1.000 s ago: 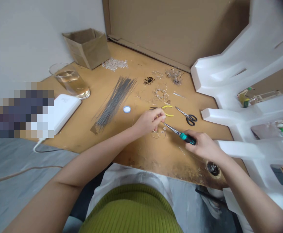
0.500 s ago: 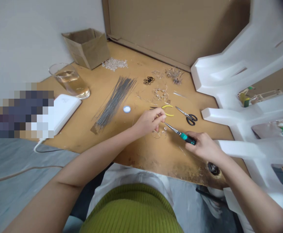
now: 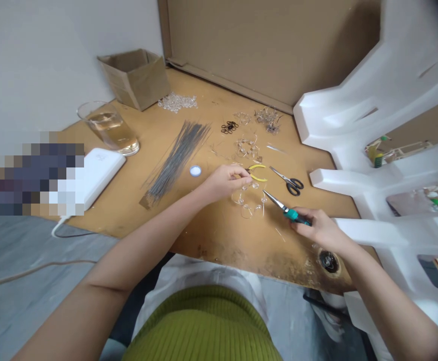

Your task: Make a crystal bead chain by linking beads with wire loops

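Note:
My left hand [image 3: 229,181] is closed in a pinch on a ring of clear beads on wire [image 3: 247,206], which hangs below the fingers. In my right hand [image 3: 314,225] is a pair of needle-nose pliers [image 3: 287,210] with teal and black handles. The pliers' tips point up and left, near the ring's right side; whether they touch it I cannot tell. Just behind the left fingers lie yellow-handled pliers [image 3: 258,173], their jaws partly hidden. Black-handled scissors [image 3: 288,181] rest to the right of those.
A bundle of thin grey wires [image 3: 179,160] lies left of centre, near a small blue-rimmed lid [image 3: 195,171]. Behind stand a cardboard box [image 3: 138,80], clear beads [image 3: 177,102] and a glass of liquid [image 3: 111,130]. White foam packing [image 3: 331,180] borders the right.
The pliers have moved away from the left fingers, down and to the right. More of the bead ring now shows below my left hand, which has shifted slightly left.

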Tool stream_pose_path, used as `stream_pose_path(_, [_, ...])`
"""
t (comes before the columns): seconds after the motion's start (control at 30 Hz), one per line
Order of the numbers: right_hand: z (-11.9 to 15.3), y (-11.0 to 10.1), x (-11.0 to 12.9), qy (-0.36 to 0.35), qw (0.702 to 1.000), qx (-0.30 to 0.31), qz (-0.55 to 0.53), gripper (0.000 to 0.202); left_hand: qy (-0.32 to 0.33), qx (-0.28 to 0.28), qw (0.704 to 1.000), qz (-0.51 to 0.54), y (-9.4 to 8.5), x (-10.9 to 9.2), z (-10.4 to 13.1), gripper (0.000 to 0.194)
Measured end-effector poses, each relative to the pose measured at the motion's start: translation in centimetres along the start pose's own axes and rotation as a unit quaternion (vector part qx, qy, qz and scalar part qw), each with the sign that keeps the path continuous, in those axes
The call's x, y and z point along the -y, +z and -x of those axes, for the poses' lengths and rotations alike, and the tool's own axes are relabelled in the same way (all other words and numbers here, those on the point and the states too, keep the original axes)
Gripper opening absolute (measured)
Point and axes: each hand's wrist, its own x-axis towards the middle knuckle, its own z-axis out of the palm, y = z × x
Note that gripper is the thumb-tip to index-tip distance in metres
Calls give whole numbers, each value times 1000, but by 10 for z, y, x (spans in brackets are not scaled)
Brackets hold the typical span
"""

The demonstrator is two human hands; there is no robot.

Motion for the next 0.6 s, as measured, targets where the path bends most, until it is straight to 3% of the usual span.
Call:
stream_pose_path(0.27, [4, 4, -5, -1, 999, -34, -7, 18, -89, 65, 989, 100, 7, -4, 2, 21])
stream_pose_path(0.6, [12, 10, -5, -5, 997, -43, 61, 19, 25, 16, 999, 29, 9, -2, 1, 14])
